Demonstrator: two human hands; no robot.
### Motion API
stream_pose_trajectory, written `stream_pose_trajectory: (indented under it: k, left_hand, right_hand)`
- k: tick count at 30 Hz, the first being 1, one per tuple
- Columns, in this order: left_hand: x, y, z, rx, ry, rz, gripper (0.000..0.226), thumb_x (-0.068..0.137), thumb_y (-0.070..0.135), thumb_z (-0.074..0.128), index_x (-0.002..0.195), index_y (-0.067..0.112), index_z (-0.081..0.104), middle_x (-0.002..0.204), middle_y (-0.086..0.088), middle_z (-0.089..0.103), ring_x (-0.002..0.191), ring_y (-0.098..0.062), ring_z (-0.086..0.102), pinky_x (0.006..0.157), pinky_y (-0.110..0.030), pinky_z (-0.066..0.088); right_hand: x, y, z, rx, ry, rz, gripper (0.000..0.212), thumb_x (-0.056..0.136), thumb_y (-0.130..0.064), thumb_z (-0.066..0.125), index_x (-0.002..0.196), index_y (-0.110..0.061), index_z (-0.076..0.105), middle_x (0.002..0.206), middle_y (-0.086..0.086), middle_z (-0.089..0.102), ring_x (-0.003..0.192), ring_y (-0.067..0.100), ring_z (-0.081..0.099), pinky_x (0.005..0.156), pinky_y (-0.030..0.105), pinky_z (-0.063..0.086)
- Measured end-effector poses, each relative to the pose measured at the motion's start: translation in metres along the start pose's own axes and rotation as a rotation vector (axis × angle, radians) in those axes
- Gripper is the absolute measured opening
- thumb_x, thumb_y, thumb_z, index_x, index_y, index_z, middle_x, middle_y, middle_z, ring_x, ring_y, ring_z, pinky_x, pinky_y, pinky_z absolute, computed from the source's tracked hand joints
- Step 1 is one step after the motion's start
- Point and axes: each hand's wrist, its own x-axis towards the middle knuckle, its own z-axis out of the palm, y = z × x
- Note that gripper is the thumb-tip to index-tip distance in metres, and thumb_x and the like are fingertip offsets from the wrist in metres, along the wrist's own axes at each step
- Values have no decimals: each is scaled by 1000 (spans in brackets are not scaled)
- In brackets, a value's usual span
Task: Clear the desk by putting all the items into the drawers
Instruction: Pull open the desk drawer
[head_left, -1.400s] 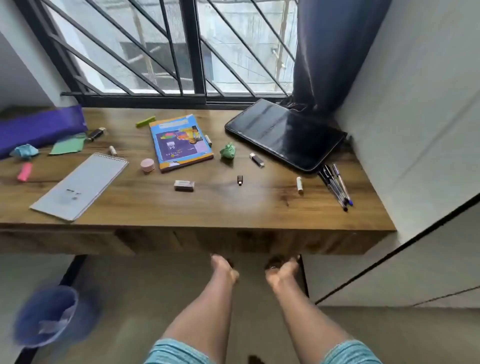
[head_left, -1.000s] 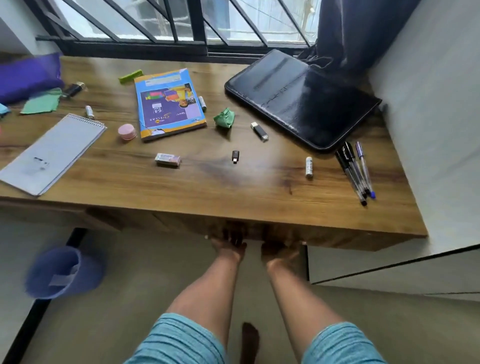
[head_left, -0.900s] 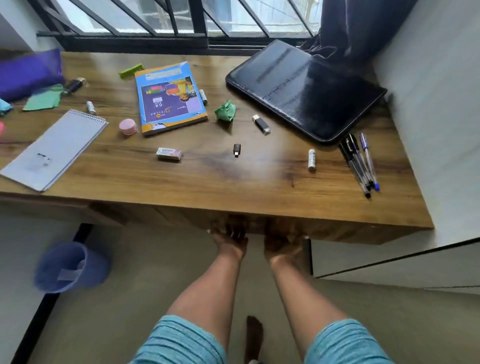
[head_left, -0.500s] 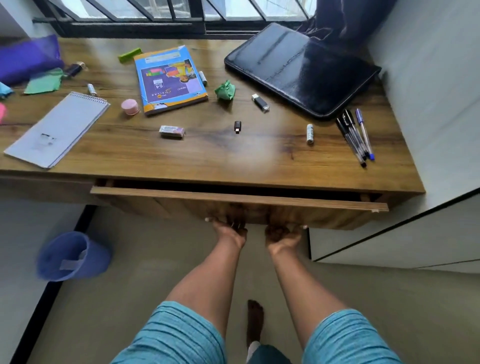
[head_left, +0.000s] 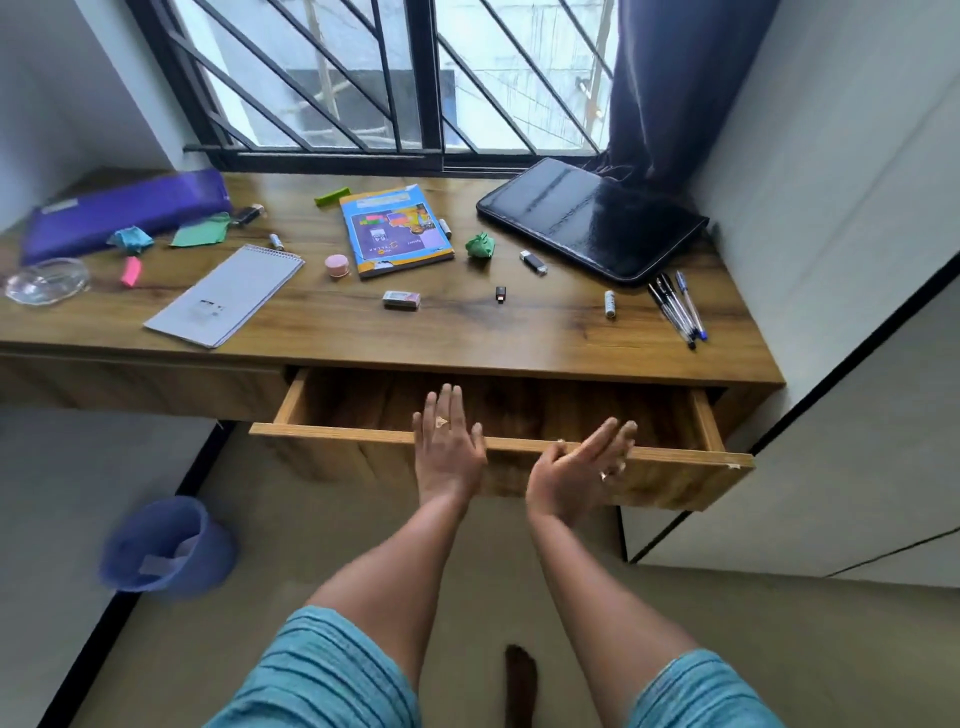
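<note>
Hovering empty over the near rim of the open drawer (head_left: 332, 430) with left hand (head_left: 449, 452) and right hand (head_left: 576, 473) spread, likely ready to fetch pens (head_left: 675, 306), notepad (head_left: 228, 293) and book (head_left: 397, 231) lying farther back on the desk (head_left: 467, 338).

blue bin (head_left: 166, 545) blurred, drawer (head_left: 358, 408) rear hidden

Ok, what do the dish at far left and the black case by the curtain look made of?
The dish looks like clear glass or plastic: the desk shows through and its rim glints. The black case is probably glossy faux leather or vinyl: it reflects the window and has a rounded edge.
</note>
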Motion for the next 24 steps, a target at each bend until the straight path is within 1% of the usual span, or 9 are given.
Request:
stream_pose_trajectory:
  k: [1,3,5,7,11,14,16,21,24]
  left_hand:
    - [-1,-2,-2,45,-92,65,46,100,30,33,142,14,41,149,-5,41,142,-20,30,120,-34,8]
    - [-1,-2,-10,108,-168,103,42,101,31,28,123,14,60,128,-8,61,126,-21,49,118,-35,17]
    - [-1,1,-17,149,-187,112,46,101,32,27,114,10,65,118,-12,66,116,-27,56,112,-37,28]
    - [-2,2,-23,183,-236,114,49,101,33,26,111,7,67,115,-15,67,112,-31,58,103,-40,37]
    - [-18,3,-32,204,-299,92,50,102,32,26,113,5,66,117,-17,66,113,-33,58,99,-39,40]
    - [-43,1,-39,225,-306,93,49,102,32,25,114,5,65,118,-16,66,113,-32,58,97,-37,41]
    - [-65,-2,-48,214,-327,68,47,101,31,26,114,6,65,117,-16,65,110,-31,58,93,-37,44]
    - [-116,-4,-66,240,-364,29,44,101,30,31,113,7,66,117,-14,64,110,-29,58,93,-36,45]
    - [-142,-5,-73,284,-360,35,43,101,32,32,108,9,68,110,-13,67,104,-28,62,91,-36,47]
  right_hand:
    - [-6,2,2,-126,-80,-238,57,86,-8,56,140,-2,39,152,17,30,142,30,25,114,44,22]
    - [-16,5,4,-238,-269,-526,46,89,-14,52,133,-4,50,144,15,44,138,29,36,114,44,24]
    - [-24,9,1,-353,-429,-668,44,91,-24,51,131,-5,54,137,15,53,132,29,45,111,45,30]
    - [-24,11,-2,-433,-426,-742,39,87,-26,56,120,-6,63,120,14,66,117,29,59,103,44,42]
    - [-26,8,-19,-470,-466,-763,19,86,-20,58,97,-11,69,92,8,71,91,26,67,94,38,49]
    - [-40,9,-33,-466,-544,-702,27,94,-18,43,106,-8,65,105,11,68,104,28,60,105,39,38]
    - [-52,8,-49,-479,-566,-685,32,95,-16,36,111,-7,62,112,13,66,109,29,58,105,37,37]
    - [-75,11,-88,-504,-630,-592,39,95,-16,31,103,-9,68,104,11,70,97,25,66,84,32,51]
    - [-83,15,-108,-541,-715,-605,37,96,-18,32,100,-10,68,99,10,71,91,24,68,72,28,50]
